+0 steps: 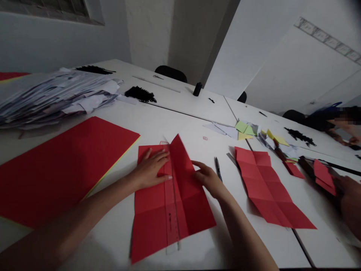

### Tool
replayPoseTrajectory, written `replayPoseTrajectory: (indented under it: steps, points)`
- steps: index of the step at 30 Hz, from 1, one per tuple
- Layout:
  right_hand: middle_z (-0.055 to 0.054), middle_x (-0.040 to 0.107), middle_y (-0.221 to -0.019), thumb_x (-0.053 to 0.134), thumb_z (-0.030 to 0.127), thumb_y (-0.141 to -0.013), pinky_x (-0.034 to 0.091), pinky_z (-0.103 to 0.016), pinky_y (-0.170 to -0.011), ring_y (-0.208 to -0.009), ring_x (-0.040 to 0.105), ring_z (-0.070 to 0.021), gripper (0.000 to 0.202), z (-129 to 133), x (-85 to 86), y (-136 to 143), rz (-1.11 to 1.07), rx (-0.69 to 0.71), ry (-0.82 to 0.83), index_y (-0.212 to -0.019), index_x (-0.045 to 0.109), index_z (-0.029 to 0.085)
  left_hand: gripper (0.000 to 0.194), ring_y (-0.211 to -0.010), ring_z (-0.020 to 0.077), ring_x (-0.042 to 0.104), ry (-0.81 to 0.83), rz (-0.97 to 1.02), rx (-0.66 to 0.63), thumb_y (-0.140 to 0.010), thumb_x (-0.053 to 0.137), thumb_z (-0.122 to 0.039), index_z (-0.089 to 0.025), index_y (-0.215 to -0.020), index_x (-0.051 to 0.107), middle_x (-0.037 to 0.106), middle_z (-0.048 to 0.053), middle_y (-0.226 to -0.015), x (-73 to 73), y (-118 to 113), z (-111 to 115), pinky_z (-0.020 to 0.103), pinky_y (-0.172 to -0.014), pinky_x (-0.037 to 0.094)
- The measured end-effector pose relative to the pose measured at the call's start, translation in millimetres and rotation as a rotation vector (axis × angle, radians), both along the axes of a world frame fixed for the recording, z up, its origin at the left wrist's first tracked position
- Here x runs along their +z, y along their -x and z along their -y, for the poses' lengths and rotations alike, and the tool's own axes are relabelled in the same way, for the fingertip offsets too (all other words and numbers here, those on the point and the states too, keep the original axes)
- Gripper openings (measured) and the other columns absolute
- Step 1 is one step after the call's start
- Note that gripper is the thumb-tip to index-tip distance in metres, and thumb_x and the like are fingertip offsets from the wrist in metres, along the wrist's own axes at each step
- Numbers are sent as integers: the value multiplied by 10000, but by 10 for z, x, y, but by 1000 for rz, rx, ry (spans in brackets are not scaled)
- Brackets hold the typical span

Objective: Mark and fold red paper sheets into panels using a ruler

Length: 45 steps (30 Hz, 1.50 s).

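A sheet of red paper (148,227) with crease lines lies before me, its right part lifted and tilted up. Along its middle runs a clear ruler (171,226), lengthwise on the sheet. My left hand (151,168) rests flat across the paper's left part and the ruler, fingers stretched and thumb on the ruler. At the raised right edge, my right hand (208,178) grips the paper between thumb and fingers; part of the fingers is hidden behind it. A dark pen (218,168) lies just right of that hand.
To the left are large red sheets (70,158) with a yellow edge and a heap of white papers (64,94). Another creased red sheet (266,184) lies right. A co-worker's hand (351,203) is at the far right. Black cord bundles (140,94) sit farther back.
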State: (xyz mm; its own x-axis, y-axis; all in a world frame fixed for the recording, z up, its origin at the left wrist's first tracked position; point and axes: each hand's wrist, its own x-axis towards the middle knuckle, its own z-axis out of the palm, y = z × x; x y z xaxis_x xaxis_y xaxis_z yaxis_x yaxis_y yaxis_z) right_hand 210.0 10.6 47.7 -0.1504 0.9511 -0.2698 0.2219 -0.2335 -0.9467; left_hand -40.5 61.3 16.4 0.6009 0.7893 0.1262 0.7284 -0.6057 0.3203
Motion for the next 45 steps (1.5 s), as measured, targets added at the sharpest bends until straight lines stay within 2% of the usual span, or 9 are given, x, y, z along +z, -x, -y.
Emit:
replayPoseTrajectory:
  steps: [3,6,13,19,31,38,42,45]
  points:
    - [31,681,-673,615,299,-723,496,-270,-611,-648,650,-164,505,-64,-54,-200,-99,-156,36,-1217,622,191,627,-1416,304,311,38,-14,8,-846,534,-613,-216,-1330,511,382,107,-1516,10,69,-17,602,-1168,79]
    - [-2,725,-772,648,336,-702,515,-287,-643,-694,677,-187,482,-79,-108,-295,-101,-219,70,-1164,649,201,610,-1414,299,317,55,-27,29,-863,504,-622,-222,-1324,518,376,99,-1520,14,105,-26,606,-1162,99]
    - [-27,757,-916,650,356,-735,526,-292,-690,-775,697,-202,399,-69,-179,-354,-90,-216,103,-1113,666,229,609,-1404,292,336,30,-32,61,-879,457,-649,-232,-1316,531,401,79,-1508,-56,127,-68,551,-1173,146]
    - [-36,750,-987,647,386,-767,530,-301,-748,-845,701,-211,387,-75,-185,-393,-141,-186,123,-1121,654,231,625,-1386,301,357,40,-24,70,-865,460,-668,-223,-1293,556,435,77,-1481,-45,146,-94,517,-1166,201]
    - [-19,747,-864,634,352,-751,520,-300,-660,-755,686,-211,376,-75,-185,-398,-82,-225,133,-1110,657,241,533,-1340,318,408,-3,-53,81,-866,494,-600,-218,-1227,590,485,93,-1431,28,91,-4,559,-1143,194]
    - [-10,736,-832,625,341,-720,501,-294,-674,-729,674,-186,402,-51,-142,-432,30,-282,86,-1099,674,219,607,-1343,314,390,-54,-74,24,-880,425,-631,-169,-1248,561,473,119,-1423,-5,32,-24,491,-1126,250]
    - [-9,724,-826,603,311,-738,506,-314,-723,-742,674,-173,365,-70,-154,-481,-4,-266,50,-1082,677,215,661,-1348,309,370,-29,-55,11,-925,319,-637,-117,-1278,522,430,120,-1442,-8,-29,-34,485,-1122,267]
    - [-6,720,-837,593,306,-753,515,-323,-740,-760,676,-173,340,-76,-165,-505,-29,-241,38,-1072,675,223,694,-1346,314,365,-6,-40,41,-894,292,-705,-169,-1272,521,422,64,-1448,2,-55,-36,513,-1149,215]
